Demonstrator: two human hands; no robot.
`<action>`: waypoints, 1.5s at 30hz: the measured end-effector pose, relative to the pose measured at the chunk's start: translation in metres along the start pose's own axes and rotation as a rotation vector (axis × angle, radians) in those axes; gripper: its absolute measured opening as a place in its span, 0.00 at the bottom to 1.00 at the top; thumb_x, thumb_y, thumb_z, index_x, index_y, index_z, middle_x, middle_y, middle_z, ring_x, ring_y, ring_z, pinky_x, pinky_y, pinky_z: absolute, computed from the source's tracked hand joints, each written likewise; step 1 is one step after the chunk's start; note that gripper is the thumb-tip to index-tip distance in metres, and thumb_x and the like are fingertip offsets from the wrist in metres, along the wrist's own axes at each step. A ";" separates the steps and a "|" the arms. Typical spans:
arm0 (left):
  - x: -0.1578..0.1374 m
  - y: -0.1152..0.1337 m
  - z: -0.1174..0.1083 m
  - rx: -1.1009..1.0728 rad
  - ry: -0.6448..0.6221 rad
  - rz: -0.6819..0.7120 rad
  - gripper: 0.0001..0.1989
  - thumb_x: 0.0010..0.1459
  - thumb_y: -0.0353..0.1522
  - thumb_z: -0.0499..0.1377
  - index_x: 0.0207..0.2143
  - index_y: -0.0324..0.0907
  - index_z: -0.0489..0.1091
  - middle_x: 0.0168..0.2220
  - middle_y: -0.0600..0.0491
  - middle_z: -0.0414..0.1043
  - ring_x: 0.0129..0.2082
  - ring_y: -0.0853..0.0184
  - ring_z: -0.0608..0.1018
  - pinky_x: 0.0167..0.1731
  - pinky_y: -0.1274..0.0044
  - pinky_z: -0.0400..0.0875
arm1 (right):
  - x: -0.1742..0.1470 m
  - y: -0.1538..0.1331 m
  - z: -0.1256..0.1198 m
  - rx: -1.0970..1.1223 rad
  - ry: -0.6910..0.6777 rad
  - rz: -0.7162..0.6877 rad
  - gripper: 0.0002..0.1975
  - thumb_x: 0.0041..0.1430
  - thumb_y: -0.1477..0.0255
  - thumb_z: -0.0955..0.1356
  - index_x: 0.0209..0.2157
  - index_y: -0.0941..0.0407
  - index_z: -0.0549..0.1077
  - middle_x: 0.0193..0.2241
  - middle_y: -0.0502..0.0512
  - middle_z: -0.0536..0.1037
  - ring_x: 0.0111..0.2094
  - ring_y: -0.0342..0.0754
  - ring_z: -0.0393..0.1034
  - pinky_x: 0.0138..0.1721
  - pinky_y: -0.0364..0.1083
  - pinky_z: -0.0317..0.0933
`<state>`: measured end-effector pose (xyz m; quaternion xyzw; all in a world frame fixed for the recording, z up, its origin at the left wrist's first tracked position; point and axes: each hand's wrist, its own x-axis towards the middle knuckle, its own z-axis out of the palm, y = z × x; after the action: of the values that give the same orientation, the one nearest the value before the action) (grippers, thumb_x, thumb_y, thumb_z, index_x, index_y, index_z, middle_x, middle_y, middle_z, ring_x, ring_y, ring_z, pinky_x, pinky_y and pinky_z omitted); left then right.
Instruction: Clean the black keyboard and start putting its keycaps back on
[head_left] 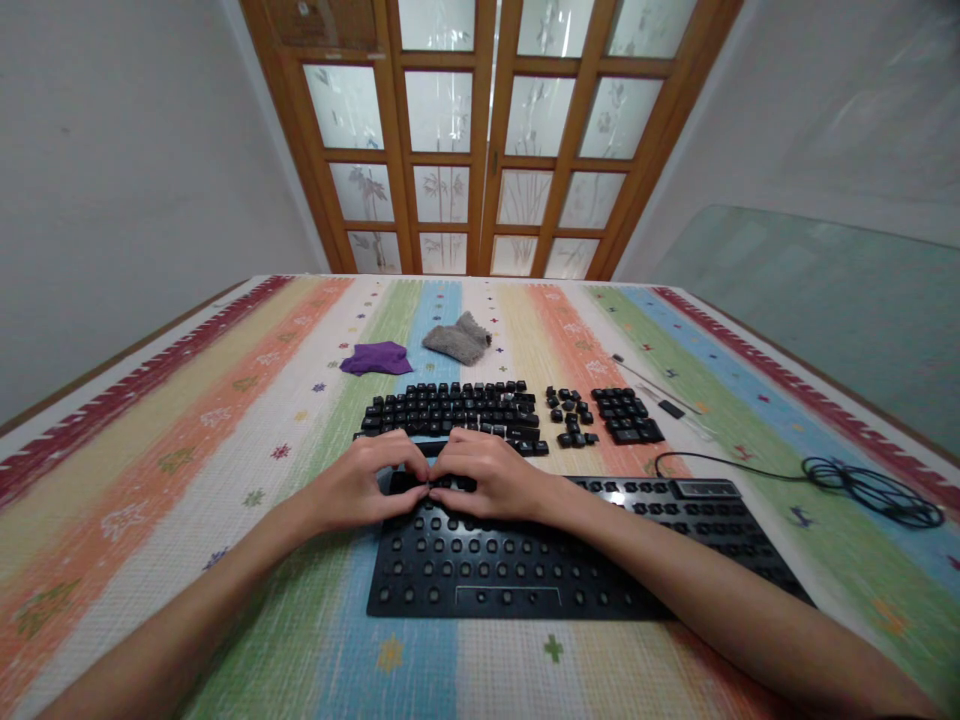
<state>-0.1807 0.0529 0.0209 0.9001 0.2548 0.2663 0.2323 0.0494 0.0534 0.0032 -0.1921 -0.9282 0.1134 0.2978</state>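
A black keyboard base (510,575) with its keycaps off lies in front of me, its rows of round key posts exposed. Over its upper left corner my left hand (367,485) is closed, thumb and fingers pinched together. Right against those fingertips, my right hand (491,475) is pinched too. Something tiny may be between the fingertips, but it is too small to name. Just behind the hands, loose black keycaps (442,410) lie in rows; some are hidden by my fingers. Smaller keycap groups include a number pad block (626,415) and a middle cluster (571,415).
Behind the keycaps lie a purple cloth (376,358) and a grey fuzzy cloth (457,340). On the right are a coiled black cable (874,490), a thin stick-like tool (652,382) and a small dark piece (671,409). A striped tablecloth (292,580) covers the table.
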 end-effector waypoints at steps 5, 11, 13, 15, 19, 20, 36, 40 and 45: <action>0.000 0.000 0.001 -0.019 0.007 -0.008 0.03 0.59 0.30 0.60 0.34 0.42 0.74 0.33 0.52 0.78 0.34 0.66 0.77 0.38 0.73 0.72 | 0.001 -0.001 -0.001 0.010 0.004 0.031 0.06 0.63 0.70 0.67 0.35 0.57 0.75 0.29 0.54 0.77 0.33 0.49 0.66 0.37 0.48 0.64; 0.001 0.002 0.000 -0.006 0.013 -0.001 0.03 0.60 0.30 0.60 0.34 0.42 0.74 0.33 0.52 0.78 0.34 0.66 0.77 0.39 0.72 0.73 | 0.001 -0.003 -0.004 0.028 0.014 0.065 0.05 0.62 0.71 0.67 0.35 0.57 0.75 0.29 0.54 0.78 0.33 0.49 0.66 0.36 0.47 0.64; 0.001 0.002 0.000 0.010 0.015 -0.011 0.03 0.60 0.30 0.60 0.34 0.41 0.74 0.33 0.52 0.77 0.34 0.66 0.77 0.38 0.73 0.72 | 0.000 -0.003 -0.004 0.030 0.015 0.067 0.06 0.62 0.71 0.67 0.36 0.58 0.76 0.30 0.55 0.78 0.34 0.49 0.66 0.36 0.47 0.64; 0.001 0.001 0.000 0.021 0.024 -0.022 0.03 0.60 0.31 0.60 0.35 0.41 0.74 0.33 0.51 0.77 0.34 0.66 0.77 0.38 0.73 0.72 | 0.000 -0.003 -0.005 0.032 0.022 0.075 0.07 0.62 0.71 0.68 0.37 0.59 0.76 0.31 0.56 0.78 0.34 0.49 0.67 0.35 0.47 0.64; 0.000 0.001 0.002 0.014 0.024 -0.026 0.03 0.59 0.31 0.61 0.35 0.42 0.74 0.33 0.52 0.77 0.34 0.67 0.77 0.38 0.73 0.72 | 0.000 -0.002 -0.004 0.045 0.046 0.075 0.06 0.61 0.71 0.69 0.37 0.59 0.77 0.30 0.56 0.77 0.32 0.48 0.66 0.32 0.46 0.62; 0.000 0.000 0.002 0.008 0.021 -0.026 0.03 0.59 0.31 0.61 0.35 0.42 0.74 0.34 0.52 0.77 0.34 0.67 0.77 0.38 0.73 0.72 | 0.000 -0.002 -0.004 0.049 0.051 0.074 0.06 0.61 0.71 0.69 0.36 0.59 0.77 0.29 0.55 0.76 0.31 0.48 0.66 0.32 0.46 0.62; 0.000 -0.002 0.001 0.088 0.000 -0.055 0.03 0.58 0.32 0.62 0.35 0.42 0.74 0.33 0.53 0.75 0.35 0.66 0.75 0.38 0.73 0.69 | -0.001 -0.001 -0.002 0.051 0.061 0.087 0.05 0.60 0.73 0.70 0.36 0.58 0.79 0.28 0.54 0.77 0.32 0.47 0.68 0.33 0.44 0.62; 0.001 -0.001 0.000 0.085 -0.013 -0.003 0.02 0.59 0.31 0.61 0.35 0.42 0.73 0.33 0.54 0.76 0.36 0.65 0.75 0.40 0.72 0.68 | -0.002 -0.002 -0.003 0.058 0.039 0.083 0.05 0.61 0.72 0.70 0.37 0.58 0.79 0.29 0.55 0.77 0.33 0.47 0.68 0.34 0.45 0.63; 0.000 -0.002 0.000 0.082 -0.008 -0.002 0.02 0.59 0.30 0.61 0.35 0.42 0.72 0.34 0.53 0.75 0.36 0.65 0.74 0.39 0.72 0.68 | -0.002 -0.003 -0.003 0.033 0.018 0.136 0.06 0.60 0.71 0.71 0.38 0.58 0.78 0.31 0.55 0.77 0.34 0.47 0.68 0.35 0.45 0.62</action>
<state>-0.1810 0.0545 0.0196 0.9097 0.2654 0.2519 0.1963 0.0522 0.0500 0.0057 -0.2510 -0.9083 0.1467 0.3008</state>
